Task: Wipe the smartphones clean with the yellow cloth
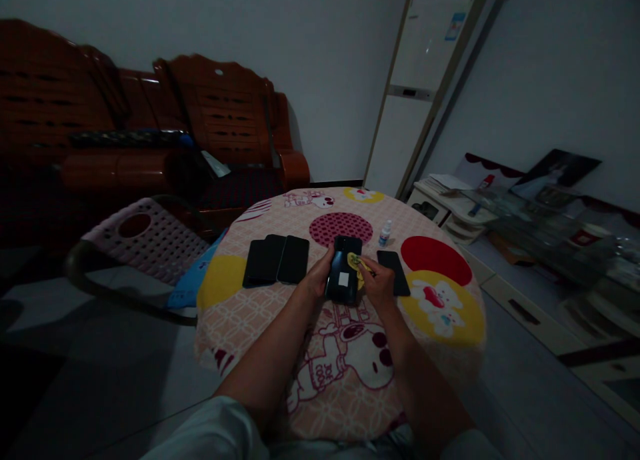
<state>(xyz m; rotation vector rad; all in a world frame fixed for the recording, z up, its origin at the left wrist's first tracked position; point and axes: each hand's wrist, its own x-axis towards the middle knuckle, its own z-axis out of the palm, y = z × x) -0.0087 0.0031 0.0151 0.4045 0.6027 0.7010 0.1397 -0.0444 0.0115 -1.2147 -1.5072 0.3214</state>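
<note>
My left hand (320,275) grips the left edge of a dark smartphone (342,290), which has a small white label on the face turned to me. In my right hand (379,283) is a yellow cloth (353,260), pinched in the fingers and pressed against the phone's upper right part. Another dark phone (399,273) lies flat just right of that hand. To the left, several dark phones (293,260) lie side by side, partly overlapping. A small white bottle (385,234) with a blue label stands upright beyond my right hand.
A patterned cloth covers the round table (270,313). Left of it stands a woven chair (145,237) with a blue bag (193,277). Behind are wooden sofas (225,107) and a tall white cabinet-like unit (405,127). A low cabinet (520,307) runs along the right.
</note>
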